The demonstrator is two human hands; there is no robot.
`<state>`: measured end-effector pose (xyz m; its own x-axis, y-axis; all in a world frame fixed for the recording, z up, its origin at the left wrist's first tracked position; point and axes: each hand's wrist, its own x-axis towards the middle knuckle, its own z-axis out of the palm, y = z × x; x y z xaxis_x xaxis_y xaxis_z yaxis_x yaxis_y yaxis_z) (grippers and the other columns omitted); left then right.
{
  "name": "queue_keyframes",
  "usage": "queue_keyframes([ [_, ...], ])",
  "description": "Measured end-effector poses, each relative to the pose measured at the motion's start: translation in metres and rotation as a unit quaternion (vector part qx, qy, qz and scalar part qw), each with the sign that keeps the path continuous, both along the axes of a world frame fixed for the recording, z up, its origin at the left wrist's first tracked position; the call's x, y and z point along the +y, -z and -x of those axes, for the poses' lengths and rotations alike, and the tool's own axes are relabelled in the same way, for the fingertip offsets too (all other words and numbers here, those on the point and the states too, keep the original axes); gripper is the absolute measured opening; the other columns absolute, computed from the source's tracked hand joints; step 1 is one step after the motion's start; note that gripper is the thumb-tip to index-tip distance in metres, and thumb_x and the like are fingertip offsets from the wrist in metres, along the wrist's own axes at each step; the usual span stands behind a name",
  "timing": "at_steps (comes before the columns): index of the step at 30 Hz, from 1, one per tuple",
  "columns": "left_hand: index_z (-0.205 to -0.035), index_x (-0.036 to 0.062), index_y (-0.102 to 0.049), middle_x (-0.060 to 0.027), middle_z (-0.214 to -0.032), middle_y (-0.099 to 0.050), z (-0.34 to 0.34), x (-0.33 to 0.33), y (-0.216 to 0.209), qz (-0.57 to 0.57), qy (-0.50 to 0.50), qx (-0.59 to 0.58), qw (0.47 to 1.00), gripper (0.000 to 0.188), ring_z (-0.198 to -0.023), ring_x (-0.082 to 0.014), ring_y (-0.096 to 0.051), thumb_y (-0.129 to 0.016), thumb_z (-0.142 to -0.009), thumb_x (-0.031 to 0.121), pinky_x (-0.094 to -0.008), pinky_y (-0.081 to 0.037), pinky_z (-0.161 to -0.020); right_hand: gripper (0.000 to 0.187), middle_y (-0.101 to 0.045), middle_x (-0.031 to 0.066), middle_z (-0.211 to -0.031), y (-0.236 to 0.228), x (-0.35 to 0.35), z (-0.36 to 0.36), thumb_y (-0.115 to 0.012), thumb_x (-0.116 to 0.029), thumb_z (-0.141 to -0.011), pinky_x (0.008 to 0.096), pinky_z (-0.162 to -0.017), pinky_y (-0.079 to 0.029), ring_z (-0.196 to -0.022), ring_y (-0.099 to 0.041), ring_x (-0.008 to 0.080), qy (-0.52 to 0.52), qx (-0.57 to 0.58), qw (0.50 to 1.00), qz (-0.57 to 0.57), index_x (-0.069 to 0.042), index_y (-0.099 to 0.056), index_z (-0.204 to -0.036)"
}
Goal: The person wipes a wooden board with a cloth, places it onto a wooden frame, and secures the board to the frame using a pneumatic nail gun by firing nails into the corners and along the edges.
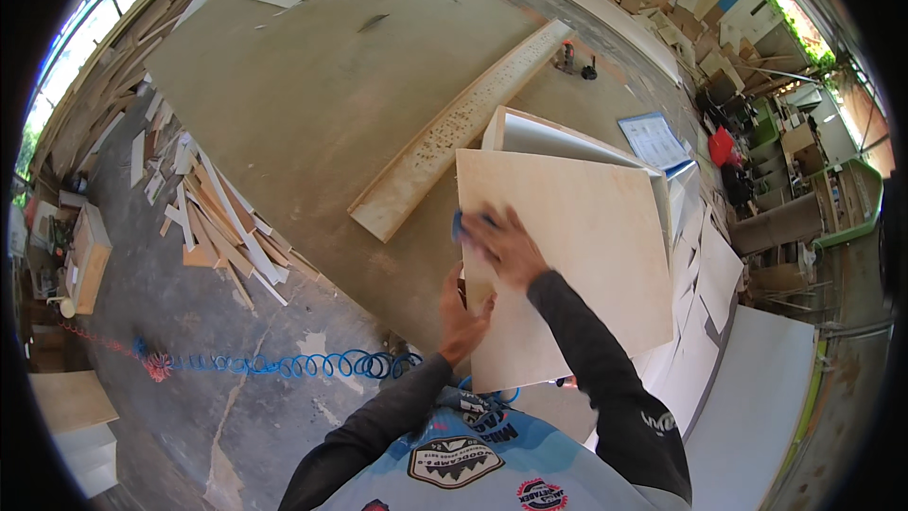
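Simply a wooden panel (pixel 591 227) — pale, flat, square-cornered

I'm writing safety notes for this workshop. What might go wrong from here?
In view, the plywood panel overlaps the white-lined box askew; no clamp shows, so it might shift under pressure.
The left hand is at the panel's edge, close to the blurred right hand and its blue item; a slip might hurt either.
The coiled blue hose crosses the concrete floor and could snag or trip someone.
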<state>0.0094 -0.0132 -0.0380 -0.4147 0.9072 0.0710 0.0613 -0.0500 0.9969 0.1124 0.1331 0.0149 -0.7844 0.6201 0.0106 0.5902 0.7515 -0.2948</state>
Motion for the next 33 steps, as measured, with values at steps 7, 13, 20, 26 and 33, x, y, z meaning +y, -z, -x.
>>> queue_keyframes([
  [7, -0.131, -0.0018, -0.054, -0.003, -0.084, -0.057, 0.01, -0.031, 0.004, 0.04, 0.042, 0.04, 0.998, 0.056, -0.069, -0.01, -0.051, -0.081, -0.084, 0.011, -0.0258, -0.041, -0.06, 0.05, -0.044, -0.0001, -0.156, 0.019, 0.063, 0.058, -0.054, -0.029, -0.098, 0.0629, -0.119, -0.021, -0.15, -0.028, 0.0314, 0.047, -0.022, 0.991, -0.124, -0.016, -0.051, -0.146],
  [13, -0.127, -0.0019, -0.059, -0.0037, -0.076, -0.052, 0.005, -0.037, -0.011, 0.058, -0.003, 0.054, 0.997, 0.049, -0.06, -0.0115, -0.044, -0.078, -0.086, 0.015, -0.0295, -0.037, -0.054, 0.046, -0.049, 0.0008, -0.152, -0.011, -0.041, 0.018, -0.059, -0.024, -0.09, 0.0699, -0.115, -0.024, -0.149, -0.031, 0.0325, -0.106, -0.083, 0.983, -0.126, -0.018, -0.063, -0.135],
  [20, -0.125, -0.0017, -0.062, -0.0037, -0.066, -0.05, -0.005, -0.034, -0.002, 0.057, 0.009, -0.024, 0.998, 0.043, -0.055, -0.0126, -0.043, -0.075, -0.087, 0.014, -0.0315, -0.036, -0.052, 0.034, -0.057, 0.0074, -0.143, -0.024, 0.084, 0.103, -0.053, -0.027, -0.094, 0.0702, -0.109, -0.031, -0.147, -0.034, 0.0322, 0.023, -0.26, 0.942, -0.213, -0.021, -0.071, -0.122],
  [26, -0.12, -0.002, -0.064, 0.0036, -0.065, -0.048, -0.004, -0.031, 0.013, 0.024, -0.024, 0.024, 0.999, 0.034, -0.056, -0.0047, -0.04, -0.073, -0.092, 0.016, -0.0252, -0.033, -0.05, 0.039, -0.055, 0.0126, -0.146, 0.007, -0.035, 0.049, -0.05, -0.035, -0.097, 0.0751, -0.106, -0.028, -0.148, -0.03, 0.0357, -0.078, -0.255, 0.941, -0.206, -0.013, -0.072, -0.12],
  [33, -0.123, -0.0028, -0.061, -0.0053, -0.071, -0.053, -0.015, -0.033, 0.007, 0.007, -0.024, -0.05, 0.998, 0.039, -0.058, -0.0122, -0.043, -0.074, -0.09, 0.015, -0.031, -0.036, -0.053, 0.033, -0.057, 0.0056, -0.142, -0.02, 0.092, 0.101, -0.053, -0.028, -0.098, 0.0682, -0.109, -0.033, -0.148, -0.031, 0.0313, 0.067, -0.255, 0.951, -0.164, -0.012, -0.07, -0.122],
])
